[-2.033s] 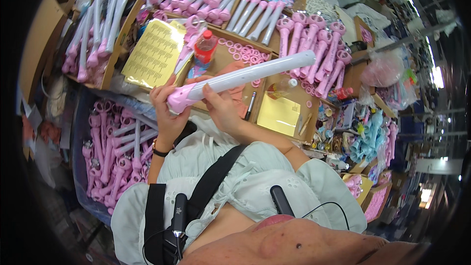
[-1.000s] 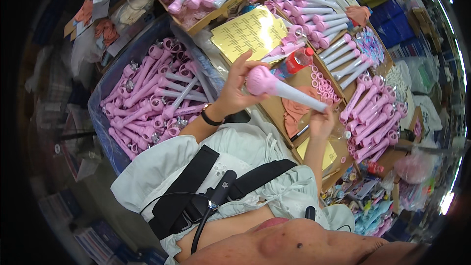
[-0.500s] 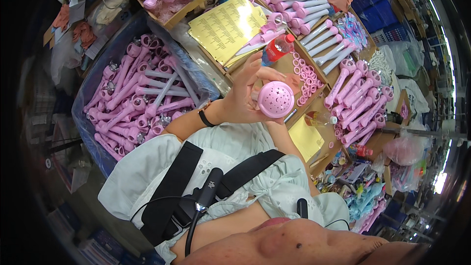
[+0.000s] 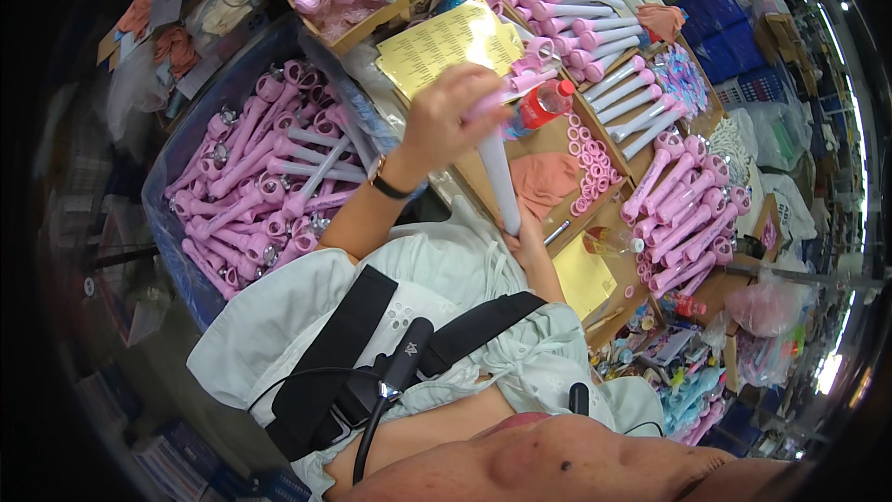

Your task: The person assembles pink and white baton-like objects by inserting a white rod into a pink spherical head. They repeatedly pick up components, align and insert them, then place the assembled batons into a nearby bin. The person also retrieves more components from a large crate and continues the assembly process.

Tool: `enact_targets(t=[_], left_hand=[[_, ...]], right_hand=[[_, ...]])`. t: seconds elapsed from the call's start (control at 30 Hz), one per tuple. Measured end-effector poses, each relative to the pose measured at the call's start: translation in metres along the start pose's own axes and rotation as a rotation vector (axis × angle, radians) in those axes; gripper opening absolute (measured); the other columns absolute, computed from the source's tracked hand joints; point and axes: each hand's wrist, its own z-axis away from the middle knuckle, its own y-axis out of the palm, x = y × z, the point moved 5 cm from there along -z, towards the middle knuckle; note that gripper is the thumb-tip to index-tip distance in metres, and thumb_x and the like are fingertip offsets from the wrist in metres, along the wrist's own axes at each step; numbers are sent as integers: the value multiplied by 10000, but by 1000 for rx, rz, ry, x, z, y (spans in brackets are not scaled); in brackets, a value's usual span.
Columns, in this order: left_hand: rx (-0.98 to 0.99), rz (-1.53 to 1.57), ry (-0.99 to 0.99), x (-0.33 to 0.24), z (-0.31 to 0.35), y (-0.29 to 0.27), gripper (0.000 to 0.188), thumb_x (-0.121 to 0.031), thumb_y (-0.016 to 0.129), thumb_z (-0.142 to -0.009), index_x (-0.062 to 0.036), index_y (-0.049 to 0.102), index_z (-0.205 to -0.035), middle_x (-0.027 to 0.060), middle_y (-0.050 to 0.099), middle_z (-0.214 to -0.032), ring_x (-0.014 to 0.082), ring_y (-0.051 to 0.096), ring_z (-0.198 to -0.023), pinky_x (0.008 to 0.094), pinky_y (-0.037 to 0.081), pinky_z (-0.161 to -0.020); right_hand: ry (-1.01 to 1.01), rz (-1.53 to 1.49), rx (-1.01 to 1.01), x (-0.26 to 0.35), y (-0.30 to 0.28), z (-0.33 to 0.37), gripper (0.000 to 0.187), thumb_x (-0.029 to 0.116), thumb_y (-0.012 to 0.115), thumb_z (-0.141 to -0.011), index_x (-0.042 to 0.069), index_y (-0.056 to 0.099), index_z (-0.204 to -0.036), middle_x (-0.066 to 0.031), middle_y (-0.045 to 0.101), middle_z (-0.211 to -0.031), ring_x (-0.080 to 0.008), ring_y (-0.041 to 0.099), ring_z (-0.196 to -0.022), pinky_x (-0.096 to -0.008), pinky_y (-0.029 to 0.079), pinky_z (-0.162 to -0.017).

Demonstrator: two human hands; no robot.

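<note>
A toy wand with a pale grey-white handle (image 4: 499, 181) and a pink head stands slanted in front of me. My left hand (image 4: 455, 121), smeared by motion and wearing a black wristband, has its fingers closed around the pink head end and covers most of it. At the lower end of the handle is my right hand (image 4: 533, 244), closed around its tip and partly hidden behind it. Just right of the left hand stands a red-capped bottle (image 4: 546, 106). An orange cloth (image 4: 544, 179) lies behind the handle, beside a pile of pink rings (image 4: 591, 163).
A blue-lined bin (image 4: 167, 232) full of pink wands is at the left. Yellow printed sheets (image 4: 446, 42) lie beyond my left hand. White-handled wands (image 4: 595, 28) fill a tray at the back; more pink wands (image 4: 683, 204) are stacked at the right, near a yellow pad (image 4: 585, 277).
The wand has turned: its round, star-pierced head faced up toward me, and now its pale handle shows lengthwise. My left hand has risen, and my right hand shows at the handle's lower end.
</note>
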Motion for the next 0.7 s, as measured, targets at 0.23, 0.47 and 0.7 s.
enact_targets(t=[0.23, 0.47, 0.7], left_hand=[[204, 291, -509, 97, 6, 7, 663, -522, 238, -966, -8, 656, -981, 44, 603, -898, 128, 538, -846, 248, 420, -797], [290, 504, -727, 117, 26, 26, 601, -495, 271, -972, -23, 641, -999, 19, 598, -817, 76, 524, -730, 206, 422, -670], [400, 629, -977, 121, 42, 40, 301, -326, 442, -936, -81, 589, -844, -21, 545, -736, 67, 484, -638, 212, 381, -562]], right_hand=[[59, 151, -68, 21, -3, 62, 685, 590, 209, -934, 14, 578, -916, -80, 502, -533, -71, 232, -294, -198, 148, -280], [96, 241, 70, 41, -12, 85, 653, 535, 215, -956, -5, 581, -988, -88, 530, -533, -73, 319, -321, -190, 193, -285], [97, 578, 500, 46, 1, 98, 448, 370, 579, -865, 21, 519, -1140, -26, 567, -735, -75, 526, -576, -217, 411, -504]])
